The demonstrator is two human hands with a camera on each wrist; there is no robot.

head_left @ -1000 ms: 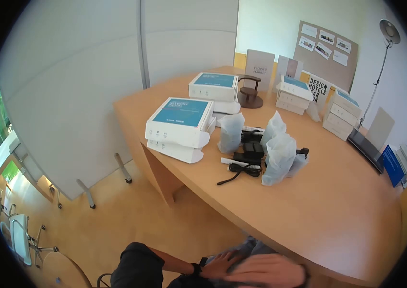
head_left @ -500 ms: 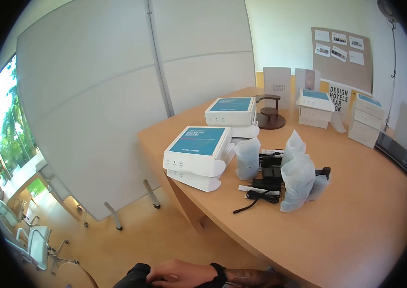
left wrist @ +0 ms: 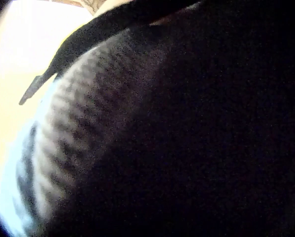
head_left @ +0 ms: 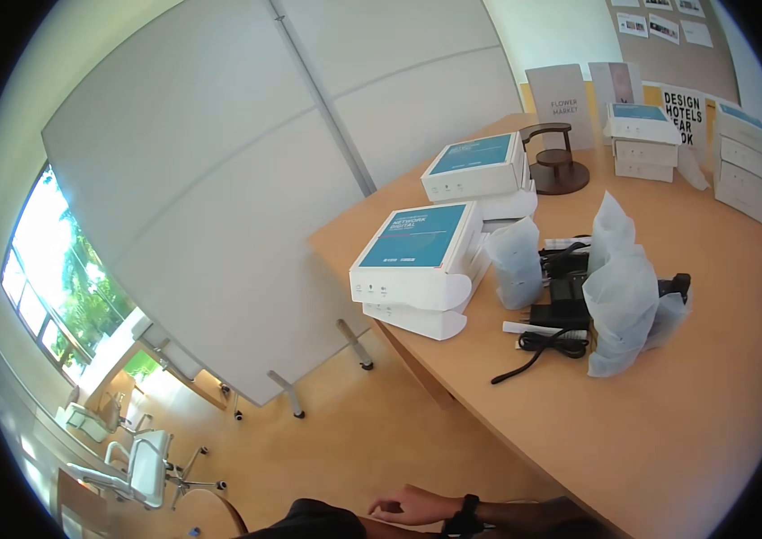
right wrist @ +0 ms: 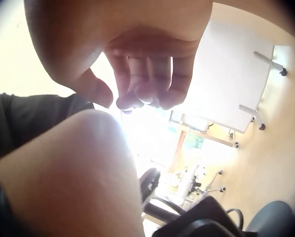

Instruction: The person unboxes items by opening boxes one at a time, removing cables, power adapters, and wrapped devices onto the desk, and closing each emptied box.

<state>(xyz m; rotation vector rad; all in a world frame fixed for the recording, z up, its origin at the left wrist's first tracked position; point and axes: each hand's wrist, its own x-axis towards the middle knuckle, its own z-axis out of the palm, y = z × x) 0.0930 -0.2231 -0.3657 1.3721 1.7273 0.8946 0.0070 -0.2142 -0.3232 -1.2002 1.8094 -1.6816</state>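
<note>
My right hand (head_left: 412, 505), with a black band (head_left: 466, 514) on its wrist, reaches in from the right at the bottom of the head view. In the right wrist view its fingers (right wrist: 159, 79) hang loosely curled and hold nothing. They are right over the bare part of the left arm (right wrist: 68, 173), beside a dark sleeve (right wrist: 33, 121). My left hand is out of sight; dark, blurred ribbed fabric (left wrist: 68, 133) takes up much of the left wrist view.
On the wooden table (head_left: 668, 431) are white boxes with blue labels (head_left: 421, 238), frosted bags (head_left: 619, 305), black adapters (head_left: 561, 310) and a coiled cable (head_left: 552, 346). A brown stand (head_left: 559, 171) is behind them. A grey partition (head_left: 192, 198) and office chair (head_left: 147, 463) stand to the left.
The head view has turned left, so the table shifts right. The hands lay together at the bottom; now only the right hand shows, farther left across the left arm.
</note>
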